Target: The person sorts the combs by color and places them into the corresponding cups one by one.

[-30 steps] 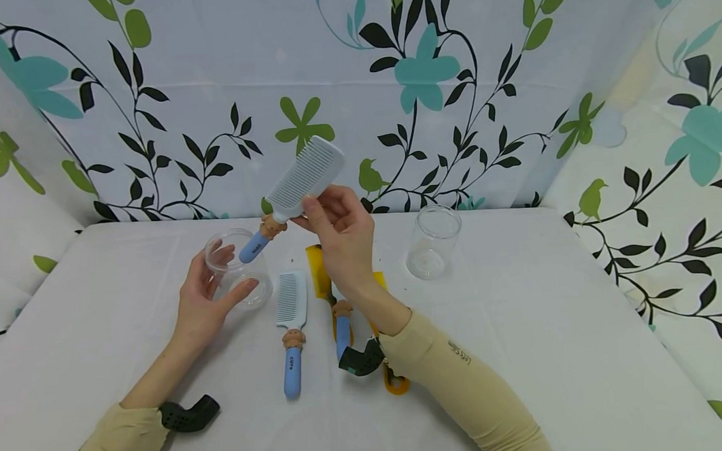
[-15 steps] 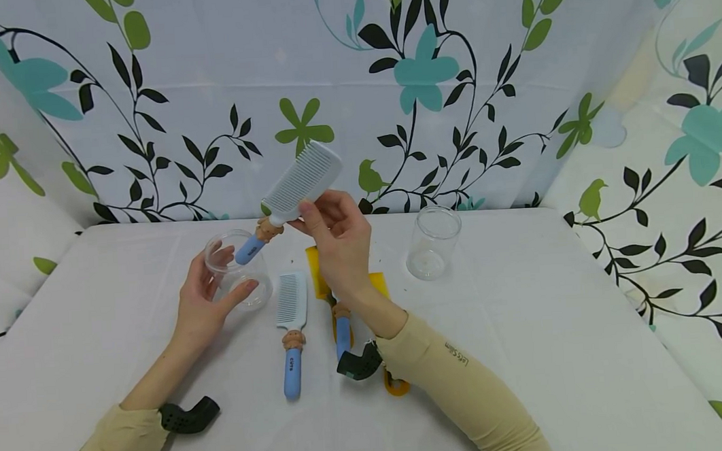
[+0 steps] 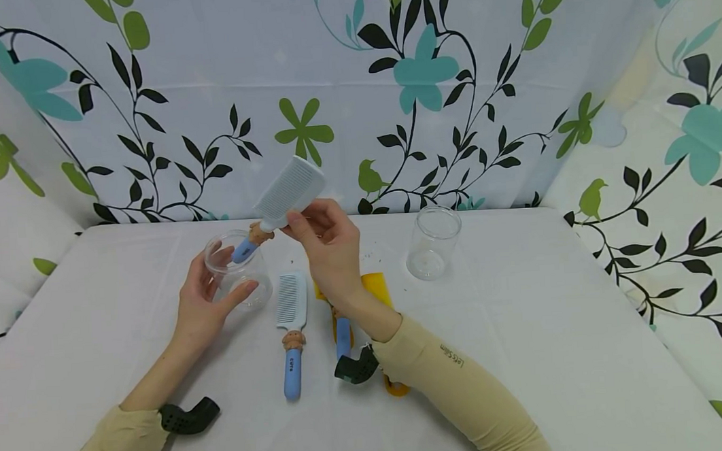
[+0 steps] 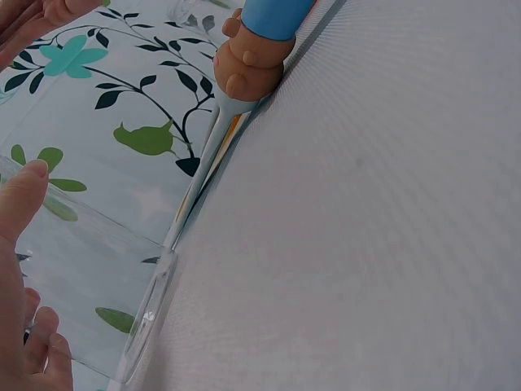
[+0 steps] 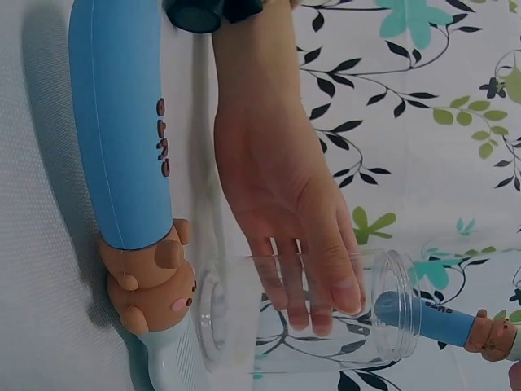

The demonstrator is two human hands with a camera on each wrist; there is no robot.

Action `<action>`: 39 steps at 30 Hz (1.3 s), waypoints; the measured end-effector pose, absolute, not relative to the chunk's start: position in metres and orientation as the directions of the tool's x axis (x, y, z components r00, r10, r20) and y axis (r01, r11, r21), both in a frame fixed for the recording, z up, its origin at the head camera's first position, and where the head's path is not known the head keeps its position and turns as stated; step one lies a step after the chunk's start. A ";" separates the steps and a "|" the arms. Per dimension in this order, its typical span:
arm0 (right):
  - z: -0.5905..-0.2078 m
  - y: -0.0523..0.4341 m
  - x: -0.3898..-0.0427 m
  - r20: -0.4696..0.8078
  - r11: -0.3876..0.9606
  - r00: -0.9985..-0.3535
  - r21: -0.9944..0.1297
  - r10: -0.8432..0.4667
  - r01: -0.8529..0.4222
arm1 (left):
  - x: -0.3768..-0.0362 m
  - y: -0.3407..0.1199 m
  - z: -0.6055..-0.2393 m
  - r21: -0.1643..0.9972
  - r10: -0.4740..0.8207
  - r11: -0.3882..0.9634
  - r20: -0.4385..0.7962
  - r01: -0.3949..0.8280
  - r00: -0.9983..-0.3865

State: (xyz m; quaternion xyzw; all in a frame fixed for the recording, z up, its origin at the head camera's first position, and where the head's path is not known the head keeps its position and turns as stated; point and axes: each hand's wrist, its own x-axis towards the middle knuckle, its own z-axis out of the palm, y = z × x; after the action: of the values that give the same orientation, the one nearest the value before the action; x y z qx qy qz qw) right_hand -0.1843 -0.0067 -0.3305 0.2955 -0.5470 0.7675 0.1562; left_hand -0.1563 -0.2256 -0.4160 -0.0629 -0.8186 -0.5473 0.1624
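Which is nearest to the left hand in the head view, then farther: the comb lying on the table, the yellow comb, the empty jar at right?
1. Comb lying on the table, just right of the left hand.
2. Yellow comb, under the right forearm.
3. Empty jar, far right.

Open tablecloth [image 3: 557,351] lies right of the right hand's fingers [image 3: 311,218], broken only by a clear jar [image 3: 433,242]; combs [image 3: 291,324] crowd the cloth just beneath them.

Lighting bright, even, diffuse; source probably overhead, not in view. Shadows soft and faint beneath the forearms on the white table [image 3: 525,326]. No strong glare. Head view bows at the edges. Left wrist view: near thumb soft; right wrist view sharp.
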 end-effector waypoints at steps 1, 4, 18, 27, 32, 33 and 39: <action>-0.331 -0.007 -0.184 0.621 -0.354 -0.779 -0.751 -0.091 -0.557 | -0.156 -0.226 -0.416 0.875 -0.075 0.393 0.336 0.282 -0.939; -0.331 -0.008 -0.185 0.611 -0.350 -0.784 -0.762 -0.112 -0.544 | -0.156 -0.226 -0.416 0.874 -0.073 0.394 0.339 0.285 -0.938; -0.335 -0.011 -0.180 0.521 -0.272 -0.830 -0.843 -0.197 -0.464 | -0.156 -0.226 -0.417 0.864 -0.066 0.412 0.346 0.290 -0.936; -0.336 -0.010 -0.181 0.486 -0.263 -0.846 -0.865 -0.221 -0.428 | -0.154 -0.225 -0.414 0.870 -0.070 0.405 0.336 0.281 -0.939; -0.337 -0.011 -0.184 0.485 -0.265 -0.844 -0.865 -0.228 -0.426 | -0.153 -0.225 -0.413 0.879 -0.073 0.395 0.321 0.268 -0.944; -0.337 -0.011 -0.184 0.485 -0.267 -0.844 -0.865 -0.230 -0.425 | -0.154 -0.225 -0.413 0.879 -0.074 0.397 0.318 0.264 -0.945; -0.336 -0.009 -0.183 0.487 -0.251 -0.834 -0.868 -0.260 -0.429 | -0.155 -0.225 -0.414 0.884 -0.081 0.398 0.302 0.247 -0.950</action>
State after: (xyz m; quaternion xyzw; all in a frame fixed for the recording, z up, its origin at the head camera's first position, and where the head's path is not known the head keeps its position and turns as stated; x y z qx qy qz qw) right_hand -0.1831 -0.0092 -0.3357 0.2827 -0.6093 0.7387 0.0571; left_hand -0.1551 -0.2253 -0.4140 -0.0504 -0.8224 -0.5464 0.1501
